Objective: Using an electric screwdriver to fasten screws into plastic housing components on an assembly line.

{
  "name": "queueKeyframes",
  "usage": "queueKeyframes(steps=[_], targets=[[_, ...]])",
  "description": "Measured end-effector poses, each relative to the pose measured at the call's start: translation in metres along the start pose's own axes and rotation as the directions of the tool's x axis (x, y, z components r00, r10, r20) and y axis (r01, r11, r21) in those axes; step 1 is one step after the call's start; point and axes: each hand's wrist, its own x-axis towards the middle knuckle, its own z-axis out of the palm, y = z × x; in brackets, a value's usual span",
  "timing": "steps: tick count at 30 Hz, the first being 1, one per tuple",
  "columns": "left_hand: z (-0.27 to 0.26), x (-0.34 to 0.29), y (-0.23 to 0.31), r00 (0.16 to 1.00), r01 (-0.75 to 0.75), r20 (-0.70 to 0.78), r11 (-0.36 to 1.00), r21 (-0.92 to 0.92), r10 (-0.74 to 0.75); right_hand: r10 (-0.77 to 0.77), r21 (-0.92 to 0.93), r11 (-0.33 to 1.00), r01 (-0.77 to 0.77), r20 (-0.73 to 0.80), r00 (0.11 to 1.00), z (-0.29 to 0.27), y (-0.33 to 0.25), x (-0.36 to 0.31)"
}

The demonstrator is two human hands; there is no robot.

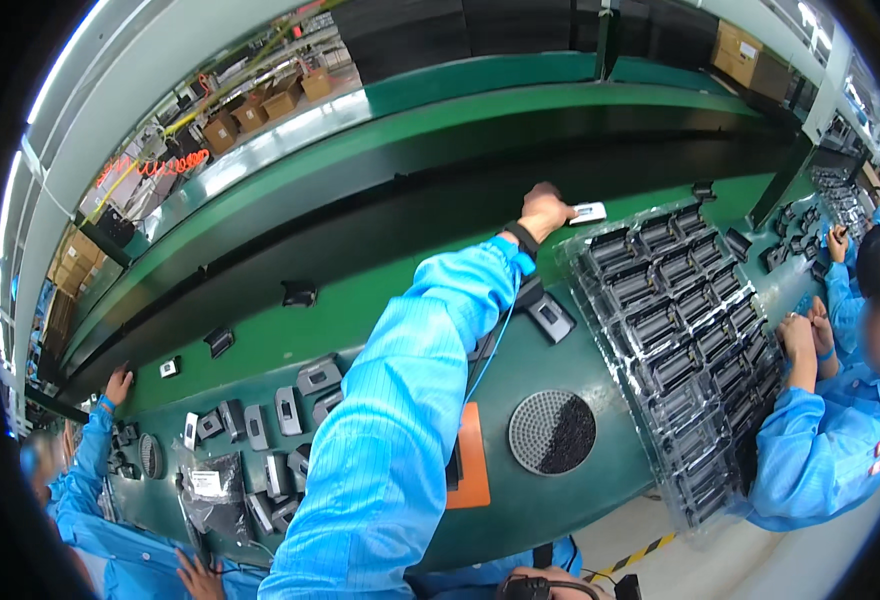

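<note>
One white device (589, 213) in one of the hands (544, 210)

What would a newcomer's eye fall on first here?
Most likely the bright-blue sleeve reaching across the middle, its left hand pinching a small white device at the bench's far side. Next, right of it, the large clear plastic tray of black housings, and between sleeve and tray, the round grey dish with tiny black pieces heaped on its right half.
</note>
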Motion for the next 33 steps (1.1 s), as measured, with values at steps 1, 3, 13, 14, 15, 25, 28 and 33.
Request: queueKeyframes(steps=[1, 3, 13, 14, 15, 25, 28, 33], targets=[[0.005, -0.001, 0.0, 0.999, 0.048, 0.028, 0.997, -0.054, -0.047, -0.008, 0.007, 1.0, 0.008, 0.003, 1.0, 0.001, 0.0, 0.001], [0.004, 0.002, -0.002, 0.992, 0.125, 0.028, 0.982, -0.14, -0.123, -0.011, 0.027, 1.0, 0.01, 0.023, 1.0, -0.001, 0.004, 0.003], [-0.203, -0.101, 0.086, 0.974, -0.16, 0.127, 0.969, -0.187, 0.186, -0.063, 0.132, 0.991, 0.005, 0.441, 0.895, -0.018, 0.022, 0.038], [-0.236, -0.152, 0.124, 0.96, -0.043, 0.242, 0.928, -0.371, 0.141, -0.1, 0.14, 0.989, 0.043, 0.433, 0.896, -0.02, 0.021, 0.047], [-0.254, -0.183, 0.143, 0.95, -0.041, 0.282, 0.951, -0.305, 0.131, -0.118, 0.165, 0.985, 0.055, 0.404, 0.907, -0.023, 0.021, 0.045], [-0.286, -0.439, 0.049, 0.915, 0.34, 0.321, 0.895, -0.287, -0.245, -0.046, 0.079, 0.997, 0.019, 0.36, 0.932, -0.035, 0.002, 0.028], [-0.267, -0.447, 0.032, 0.914, 0.346, 0.364, 0.817, -0.462, -0.181, -0.082, 0.064, 0.996, 0.07, 0.203, 0.976, -0.023, 0.019, 0.011], [-0.266, -0.442, -0.015, 0.906, -0.183, 0.337, 0.955, -0.235, 0.257, 0.213, -0.041, 0.977, -0.209, 0.214, 0.953, -0.01, 0.008, 0.011]])
